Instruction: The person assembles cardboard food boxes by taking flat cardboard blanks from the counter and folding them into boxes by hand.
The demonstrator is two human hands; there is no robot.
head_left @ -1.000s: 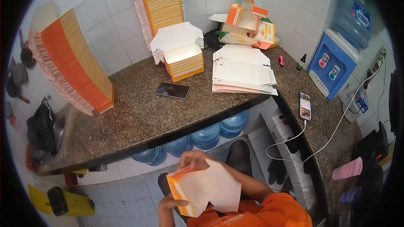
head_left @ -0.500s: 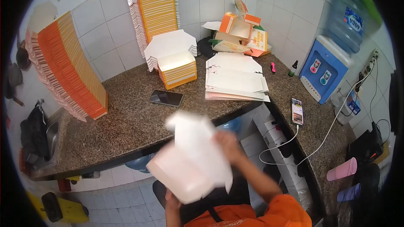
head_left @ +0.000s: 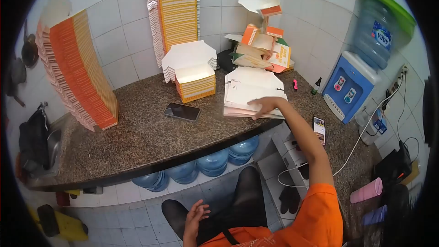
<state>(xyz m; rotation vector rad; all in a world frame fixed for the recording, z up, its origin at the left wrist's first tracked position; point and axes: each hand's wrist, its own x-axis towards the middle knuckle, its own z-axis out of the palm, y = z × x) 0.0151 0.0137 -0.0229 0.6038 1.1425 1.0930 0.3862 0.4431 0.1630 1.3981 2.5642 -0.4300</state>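
My right hand reaches onto the counter, its fingers at the front edge of a stack of flat white cardboard sheets. Whether it grips a sheet is too small to tell. Low over my lap, my left hand has its fingers apart and holds nothing. Left of the sheets are nested yellow-patterned boxes with white flaps. Behind the sheets lies a loose pile of folded boxes, with one white and orange box on top.
Tall box stacks stand at the left and the back. A black phone lies near the counter's front. On the right are a charging phone, a water dispenser and a pink cup. Blue bottles stand below.
The white and orange box that my hands held is out of them, and a similar one now tops the back pile. My right hand has moved to the sheets; my left hand has opened.
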